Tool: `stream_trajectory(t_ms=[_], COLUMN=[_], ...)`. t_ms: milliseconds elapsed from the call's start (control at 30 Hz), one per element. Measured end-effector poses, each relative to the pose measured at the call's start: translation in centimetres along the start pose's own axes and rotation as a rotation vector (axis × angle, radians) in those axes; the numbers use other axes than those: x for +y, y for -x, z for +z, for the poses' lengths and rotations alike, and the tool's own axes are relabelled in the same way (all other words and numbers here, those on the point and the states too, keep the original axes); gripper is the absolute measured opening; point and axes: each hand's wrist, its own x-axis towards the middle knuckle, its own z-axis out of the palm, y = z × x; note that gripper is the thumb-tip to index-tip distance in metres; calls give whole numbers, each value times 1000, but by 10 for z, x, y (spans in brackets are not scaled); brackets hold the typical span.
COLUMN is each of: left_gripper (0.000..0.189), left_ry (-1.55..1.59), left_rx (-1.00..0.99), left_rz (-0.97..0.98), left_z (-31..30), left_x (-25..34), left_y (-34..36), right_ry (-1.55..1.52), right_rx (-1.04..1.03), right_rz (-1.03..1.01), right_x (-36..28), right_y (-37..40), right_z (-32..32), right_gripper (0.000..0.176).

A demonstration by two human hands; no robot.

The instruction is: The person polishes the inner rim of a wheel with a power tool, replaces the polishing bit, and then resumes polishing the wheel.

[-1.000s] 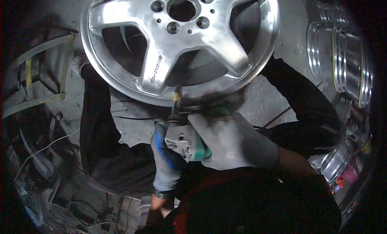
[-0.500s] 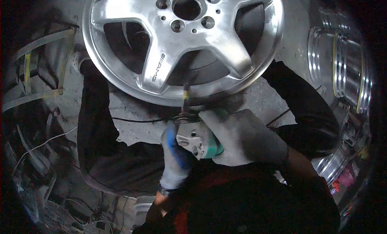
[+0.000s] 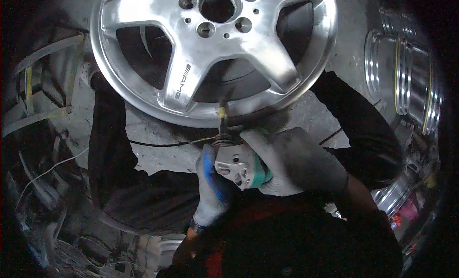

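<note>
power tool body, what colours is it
The power tool is silver-grey and green; the head view shows it best.

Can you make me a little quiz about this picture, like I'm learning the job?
1. True or false: only the left hand holds the power tool.
2. Fill in: the dark letters on one spoke of the wheel read ___.
3. What colour is the band on the tool's shaft? A) red B) yellow C) blue

Key:
1. False; the right hand holds it too.
2. AMG
3. B
</note>
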Motion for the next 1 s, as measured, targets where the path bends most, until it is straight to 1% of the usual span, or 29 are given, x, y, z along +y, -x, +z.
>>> stream_trajectory(t_ms=[100, 133, 200, 233, 267, 333, 367, 400, 433, 467, 500, 533, 567, 600, 633, 700, 733, 800, 833, 900, 933, 1000], left_gripper=[55, 56, 55, 57, 57, 58, 58, 58, 58, 60, 60, 60, 61, 62, 62, 63, 63, 47, 47, 44, 37, 36], left_ry=[86, 103, 87, 75, 77, 305, 313, 338, 363, 364, 370, 313, 253, 262, 262, 476, 470, 510, 507, -213, 1, 52], left_rx=[54, 73, 67, 58, 57, 59, 58, -19, -96, -59, -55, -111, -167, -186, -184, -154, -149, -64, -65, -56, -95, -106], left_rz=[58, 42, 31, 19, 18, -120, -121, -157, -192, -246, -246, -251, -255, -290, -289, -274, -274, -227, -222, 196, 47, 94], left_z=[-11, -12, -20, -22, -18, -2, 2, 6, 14, 28, 35, 40, 42, 39, 36, 29, 23, 10, 5, -7, -14, -14], left_x=[-1, 10, 10, 9, 8, 5, -1, -9, -13, -12, -11, -11, -11, -17, -21, -25, -22, -11, -8, -3, -2, -5], left_y=[4, 6, 7, 8, 7, 4, 1, -2, -5, -5, -7, -7, -8, -10, -10, -10, -8, -3, -2, 2, 8, 19], right_ry=[-94, -99, -140, -141, -121, -97, -60, -23, -19, -15, -12, -11, -23, -35, -36, -88, -94, -121, -120, -83, -70, -88], right_rx=[-37, -34, 120, 119, 92, 59, -9, -80, -89, -134, -177, -182, -215, -247, -248, -235, -234, -120, -115, -36, -31, -22], right_rz=[7, 5, -110, -110, -99, -86, -28, 30, 29, 81, 132, 130, 178, 227, 224, 181, 178, 87, 83, -45, -62, 20], right_x=[-3, -2, 3, 4, 6, 9, 8, 10, 16, 21, 25, 24, 20, 19, 19, 19, 17, 12, 12, 10, 7, -2], right_y=[-7, -10, -15, -14, -12, -3, 3, 9, 17, 25, 29, 30, 31, 30, 28, 19, 14, 3, 2, 1, 2, 5], right_z=[8, 14, 27, 27, 26, 18, 7, -1, -5, -10, -12, -17, -24, -27, -27, -22, -17, -5, 1, 11, 11, 12], right_gripper=[66, 66, 68, 68, 71, 74, 77, 79, 79, 82, 84, 84, 84, 84, 84, 81, 81, 78, 78, 74, 74, 79])
